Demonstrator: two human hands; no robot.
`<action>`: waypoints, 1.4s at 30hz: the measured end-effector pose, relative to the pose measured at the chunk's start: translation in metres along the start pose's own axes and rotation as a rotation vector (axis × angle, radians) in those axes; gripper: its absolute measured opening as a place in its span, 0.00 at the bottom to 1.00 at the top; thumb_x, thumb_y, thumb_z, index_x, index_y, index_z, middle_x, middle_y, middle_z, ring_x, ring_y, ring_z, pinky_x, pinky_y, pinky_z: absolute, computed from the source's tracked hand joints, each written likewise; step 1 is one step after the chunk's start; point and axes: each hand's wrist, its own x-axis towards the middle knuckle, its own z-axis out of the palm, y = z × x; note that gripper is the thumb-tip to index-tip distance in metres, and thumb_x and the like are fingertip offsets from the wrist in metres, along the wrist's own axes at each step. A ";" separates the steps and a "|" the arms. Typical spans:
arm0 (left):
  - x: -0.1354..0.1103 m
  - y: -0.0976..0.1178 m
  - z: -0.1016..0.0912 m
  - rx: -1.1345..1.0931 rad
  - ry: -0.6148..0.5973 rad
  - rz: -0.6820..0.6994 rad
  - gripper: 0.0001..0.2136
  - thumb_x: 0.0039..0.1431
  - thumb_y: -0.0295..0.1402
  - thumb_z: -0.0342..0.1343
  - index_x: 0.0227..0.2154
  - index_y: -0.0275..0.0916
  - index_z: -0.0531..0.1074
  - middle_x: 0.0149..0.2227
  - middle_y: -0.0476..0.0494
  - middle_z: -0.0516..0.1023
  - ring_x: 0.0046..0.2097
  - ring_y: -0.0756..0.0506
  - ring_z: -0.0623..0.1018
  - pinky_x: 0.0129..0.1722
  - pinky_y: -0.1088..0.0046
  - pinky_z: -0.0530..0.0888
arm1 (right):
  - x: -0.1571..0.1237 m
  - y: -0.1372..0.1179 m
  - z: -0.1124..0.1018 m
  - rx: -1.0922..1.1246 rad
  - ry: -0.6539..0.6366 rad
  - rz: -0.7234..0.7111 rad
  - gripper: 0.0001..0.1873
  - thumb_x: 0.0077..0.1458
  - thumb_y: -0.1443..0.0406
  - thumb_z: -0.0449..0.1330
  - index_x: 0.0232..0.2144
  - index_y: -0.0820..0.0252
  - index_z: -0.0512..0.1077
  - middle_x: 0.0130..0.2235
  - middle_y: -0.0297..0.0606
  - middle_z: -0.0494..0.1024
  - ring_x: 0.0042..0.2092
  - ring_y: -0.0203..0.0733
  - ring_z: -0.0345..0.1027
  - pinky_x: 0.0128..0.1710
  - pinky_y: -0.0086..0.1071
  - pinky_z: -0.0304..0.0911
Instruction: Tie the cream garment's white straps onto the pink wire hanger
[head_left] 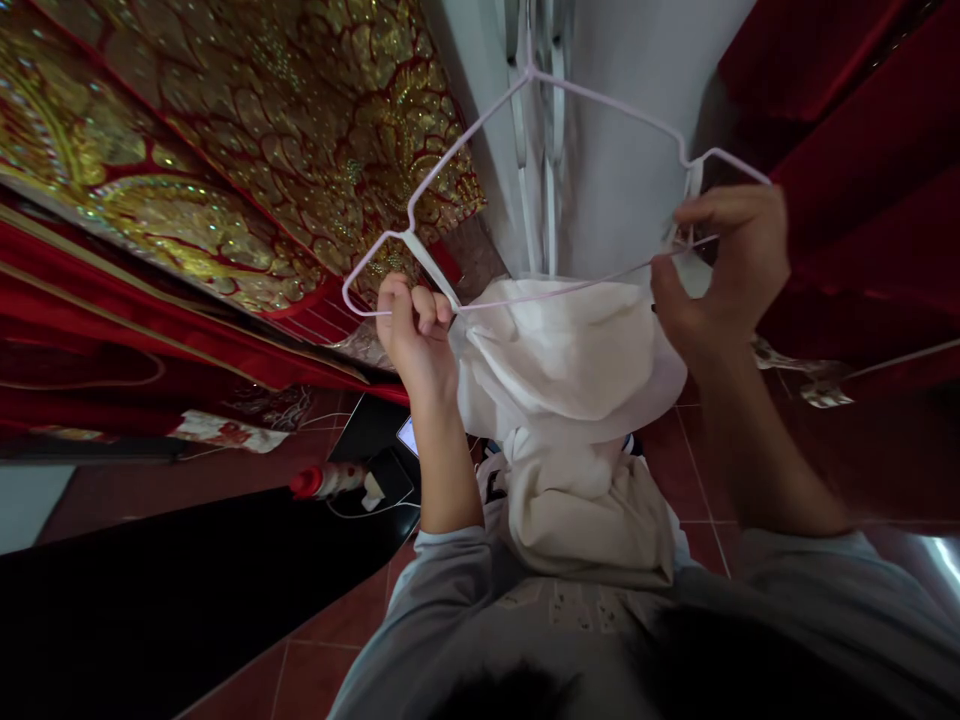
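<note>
Starting at the left, beside the gold-embroidered cloth point(225, 130), your left hand point(412, 330) is closed in a fist around the hanger's lower bar and a white strap point(427, 260). The hanger point(600, 99) is thin pale wire, raised between both hands; expect it to be light, springy and easily bent. The garment point(562, 350) draped from its bar looks soft, limp and likely to slide, so grip the straps rather than the body. Your right hand point(720, 260) pinches what seems to be the other strap at the wire's right shoulder.

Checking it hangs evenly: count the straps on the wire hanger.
2: one strap at the wire hanger's left notch, by the left hand; one at its right notch, by the right hand.
</note>
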 end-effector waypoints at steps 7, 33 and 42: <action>-0.014 -0.020 -0.001 -0.080 0.030 -0.035 0.11 0.63 0.44 0.65 0.40 0.46 0.71 0.30 0.50 0.69 0.37 0.47 0.77 0.46 0.70 0.74 | -0.027 -0.016 0.030 0.118 -0.487 0.030 0.22 0.60 0.63 0.61 0.56 0.41 0.73 0.52 0.36 0.82 0.53 0.53 0.75 0.60 0.58 0.65; 0.006 0.013 -0.041 0.146 0.159 -0.042 0.09 0.65 0.35 0.60 0.45 0.39 0.79 0.47 0.40 0.85 0.51 0.39 0.82 0.28 0.72 0.68 | -0.026 -0.003 0.024 0.051 -0.425 0.070 0.16 0.60 0.60 0.64 0.51 0.40 0.77 0.46 0.36 0.84 0.49 0.53 0.76 0.56 0.58 0.68; -0.035 0.000 0.011 -0.056 -0.074 -0.149 0.13 0.70 0.47 0.59 0.38 0.43 0.70 0.30 0.47 0.77 0.42 0.45 0.84 0.26 0.78 0.71 | -0.022 0.012 0.010 0.029 0.057 -0.027 0.17 0.63 0.61 0.64 0.53 0.51 0.78 0.50 0.42 0.82 0.53 0.52 0.77 0.55 0.51 0.71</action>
